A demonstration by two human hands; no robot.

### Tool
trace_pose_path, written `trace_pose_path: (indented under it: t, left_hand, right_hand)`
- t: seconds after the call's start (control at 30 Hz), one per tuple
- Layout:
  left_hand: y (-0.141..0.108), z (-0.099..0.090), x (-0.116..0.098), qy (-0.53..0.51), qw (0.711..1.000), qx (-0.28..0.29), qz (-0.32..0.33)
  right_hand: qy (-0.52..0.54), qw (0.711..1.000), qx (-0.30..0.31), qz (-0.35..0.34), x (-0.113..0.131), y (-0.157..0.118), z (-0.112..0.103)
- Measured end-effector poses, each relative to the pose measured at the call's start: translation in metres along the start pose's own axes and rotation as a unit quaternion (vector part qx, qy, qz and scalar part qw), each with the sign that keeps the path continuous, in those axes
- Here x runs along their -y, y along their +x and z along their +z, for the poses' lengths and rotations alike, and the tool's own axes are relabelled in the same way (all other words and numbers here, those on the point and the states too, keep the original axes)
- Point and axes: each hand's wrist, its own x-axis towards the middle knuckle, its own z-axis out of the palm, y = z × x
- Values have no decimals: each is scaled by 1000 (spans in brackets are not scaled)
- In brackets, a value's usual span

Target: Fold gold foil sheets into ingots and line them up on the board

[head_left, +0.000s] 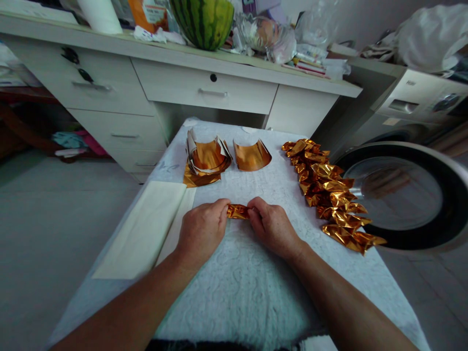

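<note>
Between my two hands, a small crinkled gold foil piece (238, 211) is held just above the cloth-covered table. My left hand (204, 229) has its fingers closed on the piece's left end, and my right hand (272, 225) pinches the right end. Beyond them lie a stack of curved gold foil sheets (207, 157) with pale backs and one separate curved gold sheet (252, 156). Folded gold foil pieces (331, 187) form a long overlapping row on the right. Pale paper sheets (142, 229) lie flat at the left, beside my left forearm.
Behind the table (234, 292) stands a white desk (208, 92) with drawers, holding a watermelon (203, 22), a paper roll (100, 15) and plastic bags. A washing machine with its round door (402, 195) open is close to the table's right edge.
</note>
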Motion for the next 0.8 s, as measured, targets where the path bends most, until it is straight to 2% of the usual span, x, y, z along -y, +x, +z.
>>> trace_pose_path:
  t: [0.23,0.6,0.8]
  left_hand:
    - [-1,2,-1,-11,1000,3,6]
    - [1,-1,-6,23,997,70,-30]
    - [1,-1,-7,48,996,65,-30]
  right_hand:
    - [0,1000,-19,11,-2,0,2]
    - [-13,1000,-7,3,-2,0,4]
    - [-10,1000,-15,-14,-2,-1,6]
